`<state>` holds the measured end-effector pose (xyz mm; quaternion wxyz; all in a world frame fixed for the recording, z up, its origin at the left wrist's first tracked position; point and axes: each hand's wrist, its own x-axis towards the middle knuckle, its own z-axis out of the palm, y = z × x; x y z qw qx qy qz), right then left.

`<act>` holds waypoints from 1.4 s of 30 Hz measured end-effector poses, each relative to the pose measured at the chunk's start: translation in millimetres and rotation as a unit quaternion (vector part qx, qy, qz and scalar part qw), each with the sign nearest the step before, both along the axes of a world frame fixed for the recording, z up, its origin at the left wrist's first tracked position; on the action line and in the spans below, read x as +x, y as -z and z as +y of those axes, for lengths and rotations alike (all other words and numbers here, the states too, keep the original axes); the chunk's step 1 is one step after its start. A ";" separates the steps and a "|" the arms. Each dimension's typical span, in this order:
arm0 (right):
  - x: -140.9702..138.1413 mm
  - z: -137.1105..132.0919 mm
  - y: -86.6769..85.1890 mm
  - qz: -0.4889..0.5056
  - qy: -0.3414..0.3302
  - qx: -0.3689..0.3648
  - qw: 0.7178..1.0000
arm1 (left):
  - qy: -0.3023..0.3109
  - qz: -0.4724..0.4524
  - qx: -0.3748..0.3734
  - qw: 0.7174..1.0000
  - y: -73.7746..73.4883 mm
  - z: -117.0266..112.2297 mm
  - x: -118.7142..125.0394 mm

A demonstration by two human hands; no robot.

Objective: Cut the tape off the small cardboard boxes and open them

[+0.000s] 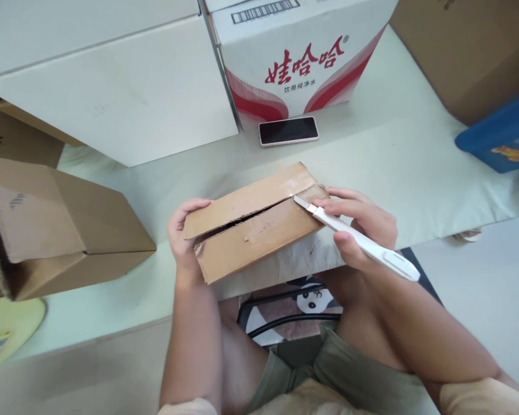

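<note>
A small brown cardboard box [251,227] rests on the near edge of a pale table [372,155], its top flaps meeting in a partly split seam. My left hand [182,233] grips the box's left end, thumb on top. My right hand [360,227] is wrapped round a white utility knife [363,242]. The knife's blade tip touches the right end of the seam on the box top.
A phone [289,131] lies face up behind the box, in front of a white and red printed carton [294,57]. A large white box [112,86] stands at back left, an open brown carton [56,225] at left, a blue item [501,135] at right.
</note>
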<state>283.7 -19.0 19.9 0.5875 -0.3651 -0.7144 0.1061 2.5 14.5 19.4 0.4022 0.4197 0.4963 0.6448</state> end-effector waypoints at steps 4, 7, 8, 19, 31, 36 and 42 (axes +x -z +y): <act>-1.6 -0.6 -0.5 0.006 0.001 -0.012 1.000 | 0.000 -0.007 -0.006 1.000 0.5 -0.3 -0.4; -2.9 -1.7 -3.2 0.002 0.001 -0.027 1.000 | 0.001 0.000 -0.001 1.000 1.1 -0.7 0.0; -3.2 -2.1 -4.1 0.001 0.003 -0.031 1.000 | 0.001 0.003 0.001 1.000 1.0 -0.8 0.2; -2.0 -4.1 -2.7 0.009 -0.002 -0.046 0.999 | -0.005 -0.009 0.001 1.000 -0.5 0.3 2.6; -4.1 -3.1 -3.2 0.002 0.012 -0.043 0.999 | -0.026 -0.011 -0.032 0.999 -4.6 -0.5 5.3; -6.1 -3.1 -3.0 0.015 0.006 -0.050 0.999 | -0.017 0.000 -0.010 1.000 0.4 -0.4 2.8; -5.4 -2.9 -2.0 0.024 -0.010 -0.051 0.998 | -0.014 -0.019 -0.018 1.000 0.1 0.2 3.0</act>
